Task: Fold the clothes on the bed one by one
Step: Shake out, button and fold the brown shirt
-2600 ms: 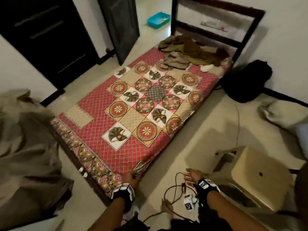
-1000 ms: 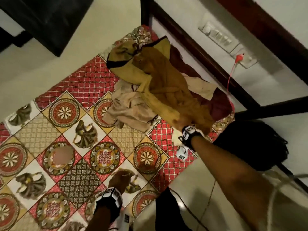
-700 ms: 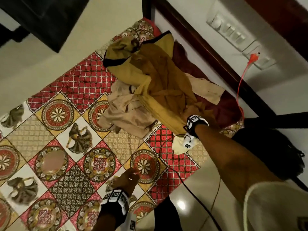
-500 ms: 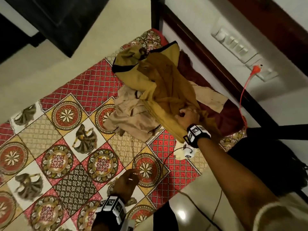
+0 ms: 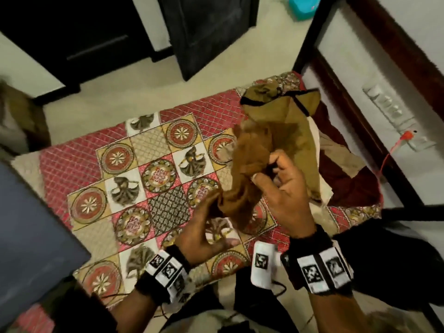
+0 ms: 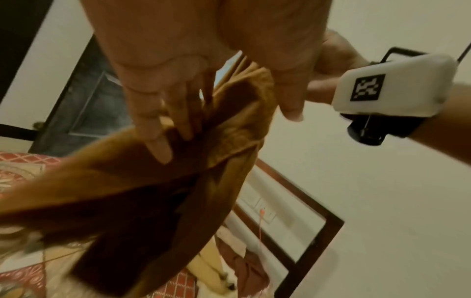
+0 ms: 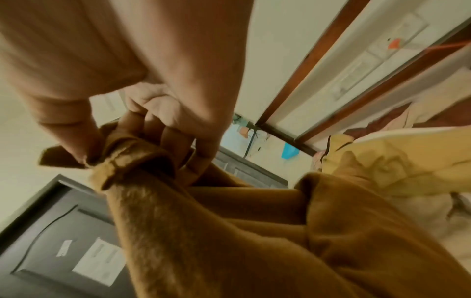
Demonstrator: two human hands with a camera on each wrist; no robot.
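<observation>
A brown garment (image 5: pixel 249 164) hangs bunched above the patchwork bedspread (image 5: pixel 156 176). My right hand (image 5: pixel 276 179) grips its upper edge; in the right wrist view the fingers (image 7: pixel 178 141) and thumb curl round a hem of the brown garment (image 7: pixel 229 231). My left hand (image 5: pixel 206 224) is under the lower part. Its fingers (image 6: pixel 153 131) lie straight against the brown garment (image 6: pixel 127 201) and the thumb stands free. The other clothes lie at the head of the bed: a mustard garment (image 5: pixel 295 121), a cream piece (image 5: pixel 336 152) and a maroon cloth (image 5: pixel 350 188).
The dark bed frame (image 5: pixel 360 121) runs along the wall, under a switchboard with an orange plug (image 5: pixel 406 135). Dark cupboard doors (image 5: pixel 84 32) stand beyond the bed, with a teal tub (image 5: pixel 305 6) on the floor. A black bag (image 5: pixel 389 255) lies at my right.
My right hand has lifted the brown garment off the pile and drawn it toward me. My left hand has left the bedspread and risen to touch the garment.
</observation>
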